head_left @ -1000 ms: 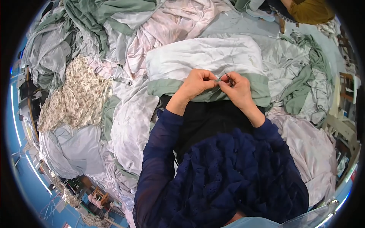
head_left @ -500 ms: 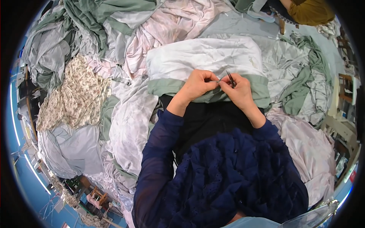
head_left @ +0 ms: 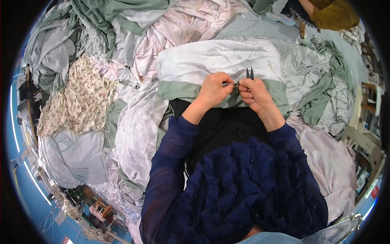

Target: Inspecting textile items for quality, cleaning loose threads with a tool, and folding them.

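Observation:
Across my lap lies a white cloth [head_left: 215, 57] with a sage-green band [head_left: 178, 90] along its near edge. Above that band my left hand [head_left: 215, 89] is closed, thumb and forefinger pinched on something thin and small, which I cannot make out. My right hand [head_left: 256, 94] is curled round a pair of thread snips [head_left: 250, 73], whose dark, pointed blades stick up past the fist, slightly apart. Its thumb and forefinger come close to the left fingertips, at the same small thing.
Heaped fabrics surround me: green and grey cloth [head_left: 93, 24] at the far left, pink cloth [head_left: 183, 24] behind, floral cloth [head_left: 77, 97] at left, pale cloth [head_left: 325, 158] at right. Another person's mustard sleeve [head_left: 337, 14] shows at the far right. A wooden frame [head_left: 363, 140] stands at right.
The snips have turned upright in my right hand, and its fingers have curled into a fist. My left hand has shifted only slightly, still pinching.

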Demonstrator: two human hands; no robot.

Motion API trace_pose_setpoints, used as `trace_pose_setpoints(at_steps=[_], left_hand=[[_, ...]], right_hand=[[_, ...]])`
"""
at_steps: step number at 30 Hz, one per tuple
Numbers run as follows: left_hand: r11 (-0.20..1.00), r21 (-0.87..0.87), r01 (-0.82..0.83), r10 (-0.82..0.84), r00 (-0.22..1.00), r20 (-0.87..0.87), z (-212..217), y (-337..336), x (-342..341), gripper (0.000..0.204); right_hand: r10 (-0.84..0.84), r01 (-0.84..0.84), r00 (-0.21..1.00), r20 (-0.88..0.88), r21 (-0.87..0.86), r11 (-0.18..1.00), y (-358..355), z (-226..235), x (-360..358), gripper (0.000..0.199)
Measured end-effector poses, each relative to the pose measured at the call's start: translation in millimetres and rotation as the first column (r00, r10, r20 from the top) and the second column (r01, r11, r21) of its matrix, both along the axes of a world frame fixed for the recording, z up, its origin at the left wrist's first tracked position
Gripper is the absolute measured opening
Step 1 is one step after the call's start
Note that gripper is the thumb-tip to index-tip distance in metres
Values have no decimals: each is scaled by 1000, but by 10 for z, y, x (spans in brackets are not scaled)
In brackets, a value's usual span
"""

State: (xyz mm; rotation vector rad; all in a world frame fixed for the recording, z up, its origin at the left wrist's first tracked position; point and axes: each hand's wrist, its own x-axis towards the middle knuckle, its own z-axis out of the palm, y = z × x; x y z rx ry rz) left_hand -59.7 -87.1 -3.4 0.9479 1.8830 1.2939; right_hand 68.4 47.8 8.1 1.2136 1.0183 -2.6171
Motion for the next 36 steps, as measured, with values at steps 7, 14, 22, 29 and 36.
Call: trace_pose_setpoints(at_steps=[7, 14, 22, 29, 36], left_hand=[[998, -54, -23, 30, 991, 128, 4, -37, -38, 13], [997, 41, -60, 52, 985, 165, 23, -34, -45, 12], [960, 274, -53, 140, 941, -308, 124, -11, 58, 8], [944, 331, -7, 161, 883, -442, 135, -6, 89, 11], [945, 327, 23, 151, 855, -496, 128, -14, 104, 13]], right_hand=[[-24, 44, 988, -151, 132, 990, 127, 168, 38, 13], [220, -131, 974, 51, 922, 365, -204, 303, 297, 29], [196, -72, 979, 55, 994, 84, -273, 268, 271, 16], [179, -43, 983, 26, 995, 92, -280, 267, 277, 16], [178, -12, 984, 3, 999, 53, -296, 261, 266, 15]])
